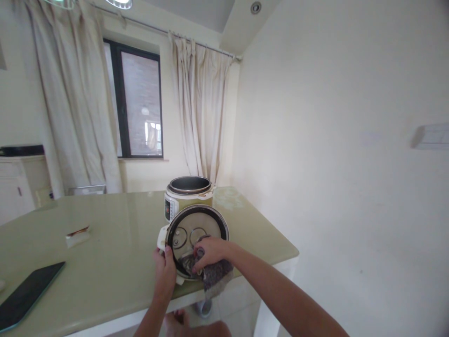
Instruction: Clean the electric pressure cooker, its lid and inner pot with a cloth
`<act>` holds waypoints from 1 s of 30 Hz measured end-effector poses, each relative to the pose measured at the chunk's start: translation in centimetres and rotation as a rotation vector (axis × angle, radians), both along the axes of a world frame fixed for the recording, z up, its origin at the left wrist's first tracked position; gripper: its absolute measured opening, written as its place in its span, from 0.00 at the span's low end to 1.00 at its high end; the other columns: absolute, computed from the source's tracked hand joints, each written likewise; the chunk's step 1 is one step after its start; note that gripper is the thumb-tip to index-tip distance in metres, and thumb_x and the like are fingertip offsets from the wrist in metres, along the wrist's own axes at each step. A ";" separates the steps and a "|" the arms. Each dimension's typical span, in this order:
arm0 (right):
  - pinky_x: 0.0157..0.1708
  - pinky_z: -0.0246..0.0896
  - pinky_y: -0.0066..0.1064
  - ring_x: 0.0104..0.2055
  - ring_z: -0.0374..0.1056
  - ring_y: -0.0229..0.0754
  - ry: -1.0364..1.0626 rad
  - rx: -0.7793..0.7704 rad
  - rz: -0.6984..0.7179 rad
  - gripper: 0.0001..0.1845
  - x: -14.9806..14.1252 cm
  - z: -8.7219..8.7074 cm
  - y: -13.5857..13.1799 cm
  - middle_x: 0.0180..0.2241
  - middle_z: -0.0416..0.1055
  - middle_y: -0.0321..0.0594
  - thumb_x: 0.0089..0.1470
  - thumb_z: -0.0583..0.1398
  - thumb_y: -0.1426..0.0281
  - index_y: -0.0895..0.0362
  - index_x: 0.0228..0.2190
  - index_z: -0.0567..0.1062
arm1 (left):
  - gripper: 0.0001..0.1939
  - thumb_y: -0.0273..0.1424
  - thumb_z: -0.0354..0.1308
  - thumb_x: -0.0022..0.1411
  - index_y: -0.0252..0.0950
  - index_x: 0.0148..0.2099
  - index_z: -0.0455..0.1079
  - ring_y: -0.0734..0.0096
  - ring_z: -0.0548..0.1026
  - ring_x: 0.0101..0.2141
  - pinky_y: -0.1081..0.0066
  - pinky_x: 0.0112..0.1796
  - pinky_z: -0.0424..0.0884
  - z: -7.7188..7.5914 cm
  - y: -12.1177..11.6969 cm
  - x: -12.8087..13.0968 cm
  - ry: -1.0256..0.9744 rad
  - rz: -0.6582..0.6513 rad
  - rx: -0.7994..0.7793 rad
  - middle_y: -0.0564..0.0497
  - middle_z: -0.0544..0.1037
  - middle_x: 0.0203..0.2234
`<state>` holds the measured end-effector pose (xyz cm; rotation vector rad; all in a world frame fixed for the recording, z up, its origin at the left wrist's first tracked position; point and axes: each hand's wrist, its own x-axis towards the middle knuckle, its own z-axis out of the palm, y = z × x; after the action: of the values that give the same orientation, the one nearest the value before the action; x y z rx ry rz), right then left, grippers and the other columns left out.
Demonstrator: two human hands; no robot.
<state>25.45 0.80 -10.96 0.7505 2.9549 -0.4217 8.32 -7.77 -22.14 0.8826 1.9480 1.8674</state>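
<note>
A round pressure cooker lid (206, 222) is tipped up near the table's front edge, its metal underside and dark sealing ring facing me. My left hand (164, 271) grips its left rim, just below a white handle (162, 238). Bunched in my right hand (210, 252) is a dark grey cloth (217, 276), pressed against the lower part of the lid's underside. The cloth's loose end hangs down past the rim. Right behind the lid stands the electric pressure cooker (191, 199), uncovered, with its control panel at the left.
A dark tablet-like slab (30, 295) lies on the greenish table (112, 262) at the left. Beyond it sits a small white item with a brown top (77, 236). A white wall (336, 164) borders the table's right side.
</note>
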 end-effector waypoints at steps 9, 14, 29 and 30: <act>0.46 0.68 0.33 0.48 0.77 0.51 -0.020 0.019 0.012 0.27 0.0 0.1 0.0 0.46 0.82 0.40 0.48 0.73 0.55 0.51 0.48 0.83 | 0.28 0.50 0.47 0.70 0.35 0.61 0.62 0.55 0.78 0.53 0.58 0.55 0.74 0.4 -0.2 0.0 -0.046 -0.062 0.055 0.39 0.78 0.52; 0.44 0.68 0.33 0.47 0.77 0.51 -0.022 0.031 0.006 0.27 0.0 0.0 -0.2 0.46 0.82 0.42 0.50 0.71 0.53 0.53 0.48 0.83 | 0.24 0.48 0.46 0.72 0.35 0.58 0.63 0.55 0.77 0.51 0.57 0.55 0.74 0.7 -0.4 0.0 -0.025 -0.073 0.073 0.38 0.78 0.50; 0.55 0.63 0.64 0.56 0.72 0.65 -0.206 0.519 -0.113 0.14 -2.1 -1.2 1.2 0.50 0.80 0.54 0.47 0.72 0.71 0.50 0.39 0.85 | 0.26 0.47 0.62 0.58 0.36 0.52 0.65 0.53 0.81 0.46 0.56 0.49 0.78 0.5 0.2 0.0 -0.011 -0.032 0.094 0.41 0.81 0.43; 0.56 0.61 0.66 0.56 0.71 0.64 -0.178 0.568 -0.131 0.10 -2.4 -0.9 1.9 0.49 0.81 0.53 0.51 0.70 0.72 0.49 0.38 0.85 | 0.25 0.46 0.61 0.59 0.36 0.52 0.65 0.53 0.81 0.46 0.56 0.49 0.78 0.5 0.2 0.0 -0.006 -0.034 0.095 0.40 0.81 0.43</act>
<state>23.06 2.68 -11.86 0.9678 2.8696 0.4820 8.28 -7.60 -21.68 0.9302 1.8424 1.9553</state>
